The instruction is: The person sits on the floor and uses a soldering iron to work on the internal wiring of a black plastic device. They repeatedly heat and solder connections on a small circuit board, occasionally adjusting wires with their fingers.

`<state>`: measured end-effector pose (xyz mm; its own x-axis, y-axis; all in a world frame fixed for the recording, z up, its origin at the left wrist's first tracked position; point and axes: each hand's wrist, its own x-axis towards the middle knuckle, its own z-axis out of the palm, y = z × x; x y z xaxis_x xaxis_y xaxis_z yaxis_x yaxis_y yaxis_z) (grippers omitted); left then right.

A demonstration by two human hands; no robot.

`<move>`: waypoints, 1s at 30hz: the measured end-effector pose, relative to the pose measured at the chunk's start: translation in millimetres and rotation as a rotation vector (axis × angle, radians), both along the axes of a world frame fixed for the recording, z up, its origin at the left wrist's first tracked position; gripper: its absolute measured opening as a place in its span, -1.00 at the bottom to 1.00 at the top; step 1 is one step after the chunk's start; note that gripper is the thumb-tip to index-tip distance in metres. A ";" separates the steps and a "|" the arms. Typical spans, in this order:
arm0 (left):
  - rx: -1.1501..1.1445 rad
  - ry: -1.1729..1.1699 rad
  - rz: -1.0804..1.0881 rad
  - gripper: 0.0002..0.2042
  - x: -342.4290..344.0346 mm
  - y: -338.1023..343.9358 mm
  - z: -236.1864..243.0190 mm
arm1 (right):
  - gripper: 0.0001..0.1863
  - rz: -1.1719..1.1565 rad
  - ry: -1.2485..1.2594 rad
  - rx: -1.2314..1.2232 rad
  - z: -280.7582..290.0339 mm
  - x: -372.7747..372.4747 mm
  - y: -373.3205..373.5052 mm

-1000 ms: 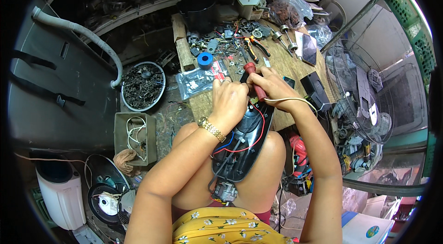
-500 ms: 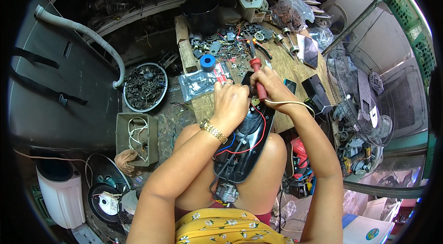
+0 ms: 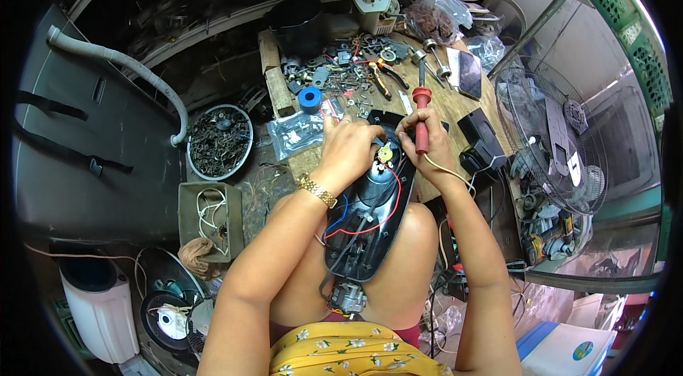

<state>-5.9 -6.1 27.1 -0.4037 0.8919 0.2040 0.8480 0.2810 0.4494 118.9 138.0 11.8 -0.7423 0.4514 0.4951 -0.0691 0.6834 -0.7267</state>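
My right hand (image 3: 435,140) grips a red-handled soldering iron (image 3: 422,114), its metal shaft pointing away from me and its pale cord trailing down over my wrist. My left hand (image 3: 346,147), with fingers curled, is at the top of a long black plastic housing (image 3: 366,248); what its fingertips hold is hidden. The housing lies across my thighs and meets the bench edge. It carries a small yellowish part (image 3: 385,154) beside my left fingers, plus red and blue wires. A motor (image 3: 348,297) hangs at its near end on a dark cable.
The wooden bench (image 3: 477,109) holds scattered small parts, pliers (image 3: 386,81), a blue tape roll (image 3: 310,100), a plastic bag and a phone (image 3: 470,73). A fan cage (image 3: 541,141) stands right, a bowl of dark scraps (image 3: 217,141) left, a bin with cord (image 3: 210,221) below it.
My right hand has shifted rightward with the iron, away from my left hand, uncovering the top of the housing. My left hand has moved slightly left.
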 end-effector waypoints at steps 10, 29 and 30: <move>-0.017 -0.004 -0.047 -0.90 -1.2 -8.7 5.3 | -0.63 -0.012 -0.093 0.151 -1.6 0.1 -1.6; 0.031 0.123 0.037 -0.88 0.9 -17.4 11.5 | -0.67 0.080 -0.227 0.353 11.3 -0.4 -6.4; 0.023 0.119 0.046 -0.88 0.4 -16.4 10.5 | -0.67 0.084 -0.229 0.350 11.4 -0.5 -6.4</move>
